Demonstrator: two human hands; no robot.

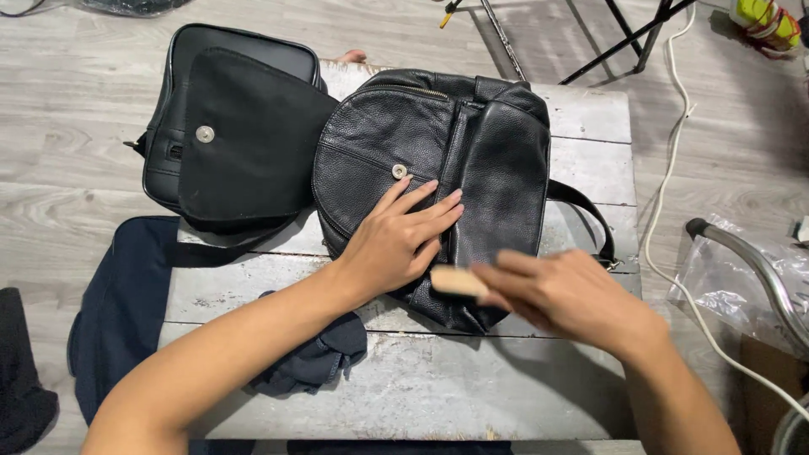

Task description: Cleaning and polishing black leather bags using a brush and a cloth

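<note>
A black leather backpack (497, 160) lies on a small worn grey wooden table (438, 388). Its flap (244, 143) is thrown open to the left, showing a round metal snap. My left hand (400, 240) rests flat on the bag's front pocket, fingers spread, just below the other snap. My right hand (565, 291) is blurred at the bag's lower edge and grips a small light wooden block-shaped tool (458, 280), likely a brush, against the leather.
A dark blue cloth (316, 358) lies bunched on the table under my left forearm. Dark fabric (122, 295) drapes over the left edge. A white cable (670, 160), black stand legs (628, 38), a metal handle (758, 270) and a plastic bag (716, 270) lie on the floor to the right.
</note>
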